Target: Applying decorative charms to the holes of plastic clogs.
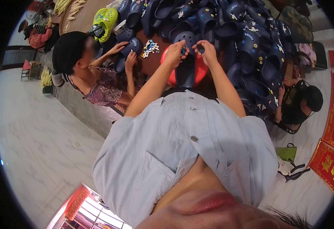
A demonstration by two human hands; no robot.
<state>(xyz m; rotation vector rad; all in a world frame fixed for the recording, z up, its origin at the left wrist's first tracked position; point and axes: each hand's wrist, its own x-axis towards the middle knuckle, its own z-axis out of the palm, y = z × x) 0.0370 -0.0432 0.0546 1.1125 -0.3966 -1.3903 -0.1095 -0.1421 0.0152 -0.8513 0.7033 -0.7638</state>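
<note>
A navy clog [185, 71] lies before me with its heel end toward me and its holed toe pointing away. It rests across something round and red [202, 71], perhaps a basin or stool. My left hand [174, 56] is closed at the clog's left side, with small bluish pieces, possibly shoe charms, at its fingertips. On the other side my right hand [208, 54] is curled in a pinch. Something small and dark shows between its fingers, too small to name. Left of my hands, a pile of white, blue and yellow shoe charms [150, 49] lies on the brown table [151, 65].
Many navy clogs [247, 45] with charms heap across the far and right side. A lime-green pair [106, 23] sits at the far left. To my left a person in a black cap [73, 53] handles a navy clog; another person [306, 101] sits at the right.
</note>
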